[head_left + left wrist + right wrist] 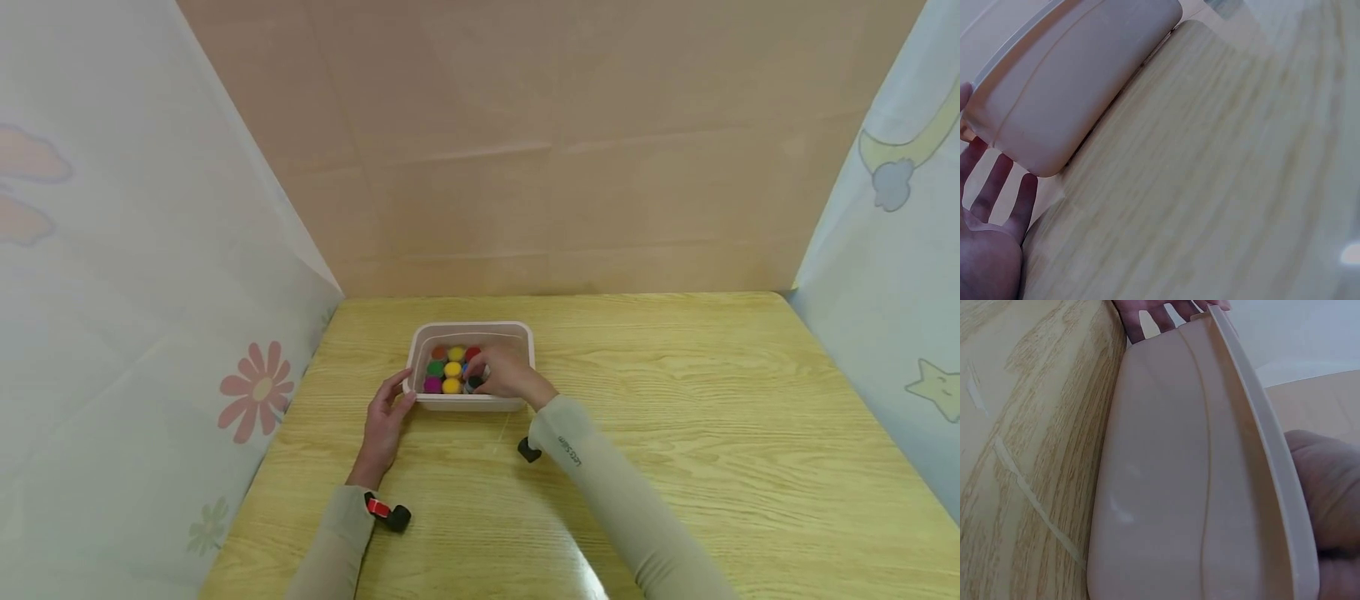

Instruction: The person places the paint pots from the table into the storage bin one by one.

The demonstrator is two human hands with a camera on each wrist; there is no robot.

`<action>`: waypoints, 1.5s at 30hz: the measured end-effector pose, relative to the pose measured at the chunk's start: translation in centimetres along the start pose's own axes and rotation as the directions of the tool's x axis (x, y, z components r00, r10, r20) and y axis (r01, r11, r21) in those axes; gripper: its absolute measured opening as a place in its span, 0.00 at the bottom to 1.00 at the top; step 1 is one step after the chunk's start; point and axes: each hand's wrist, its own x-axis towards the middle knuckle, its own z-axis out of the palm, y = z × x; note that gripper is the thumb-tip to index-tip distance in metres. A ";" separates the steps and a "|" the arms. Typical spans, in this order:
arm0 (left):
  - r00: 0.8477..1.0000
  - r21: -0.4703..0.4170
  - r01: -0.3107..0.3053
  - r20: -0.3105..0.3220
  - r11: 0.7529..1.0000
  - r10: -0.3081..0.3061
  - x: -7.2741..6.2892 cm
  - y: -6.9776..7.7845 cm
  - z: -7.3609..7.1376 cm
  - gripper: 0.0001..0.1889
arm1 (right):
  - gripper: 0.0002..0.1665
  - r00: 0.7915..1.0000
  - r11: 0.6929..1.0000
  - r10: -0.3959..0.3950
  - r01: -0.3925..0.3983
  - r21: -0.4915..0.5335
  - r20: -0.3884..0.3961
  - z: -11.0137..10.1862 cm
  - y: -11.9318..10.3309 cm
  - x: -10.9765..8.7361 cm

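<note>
A pale pink plastic bin (468, 403) sits on the table with several small round-lidded pots in it, set in rows. Among their lids are a green one (435, 369), a purple one (432, 386) and a yellow one (452, 370). My right hand (506, 372) reaches over the front right of the bin, thumb and fingers on a black-lidded pot (475, 382). In the right wrist view, the bin wall (1154, 469) hides those fingertips. My left hand (386, 421) touches the bin's left front corner, its fingers (1022, 203) extended against the outer wall.
The wooden table (675, 400) carries the bin near its back half. A tan sheet (555, 150) rises behind the table, with patterned white sheets (165, 250) at both sides. Dark wrist devices (399, 518) hang by the sleeves.
</note>
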 end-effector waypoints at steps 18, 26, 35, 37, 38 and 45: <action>1.000 -0.001 -0.002 0.010 1.000 0.002 0.0 -0.1 0.2 0.25 | 0.11 0.999 1.000 0.008 -0.007 0.019 -0.040 0.2 0.3 -0.2; 1.000 0.005 -0.001 0.003 1.000 0.001 0.0 -0.3 0.2 0.24 | 0.14 0.992 0.972 -0.079 0.099 0.215 -0.099 -1.4 0.9 -1.9; 1.000 0.000 -0.009 0.011 1.000 0.009 0.0 -0.1 0.1 0.25 | 0.18 0.982 0.974 -0.054 0.091 0.210 -0.179 -5.1 1.5 -6.8; 1.000 -0.002 -0.008 0.012 1.000 0.008 0.0 -0.1 0.0 0.25 | 0.18 0.979 0.974 -0.040 0.084 0.211 -0.201 -5.5 2.0 -7.9; 1.000 0.001 -0.008 0.011 1.000 0.008 0.0 -0.1 0.0 0.25 | 0.18 0.976 0.973 -0.037 0.083 0.213 -0.213 -5.7 2.4 -8.4; 1.000 -0.002 -0.009 -0.001 1.000 0.009 0.0 0.0 -0.1 0.25 | 0.21 0.964 0.963 -0.027 0.097 0.252 -0.265 -5.5 4.9 -11.3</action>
